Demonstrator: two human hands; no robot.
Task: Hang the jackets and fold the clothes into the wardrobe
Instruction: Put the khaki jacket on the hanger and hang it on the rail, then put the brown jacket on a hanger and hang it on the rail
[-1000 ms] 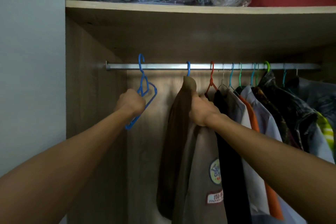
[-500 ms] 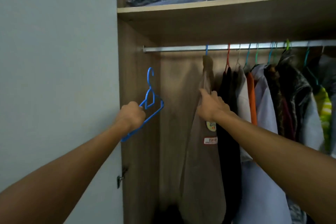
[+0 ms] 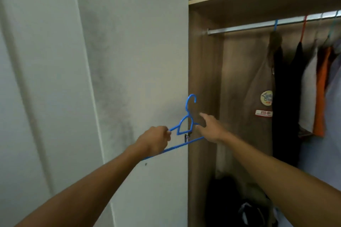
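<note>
We find the left hand [image 3: 154, 140] gripping the blue hanger [image 3: 184, 127] by its shoulder, beside the wardrobe [image 3: 201, 72]; right hand [image 3: 210, 128] open, reaching. We judge it light, stiff, slightly springy.

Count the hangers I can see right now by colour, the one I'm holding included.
Blue hangers: 2, the empty blue hanger gripped by the left hand and the blue hook on the rail
Orange-red hangers: 1
Teal hangers: 1, blurred at the frame edge
Total: 4
</note>
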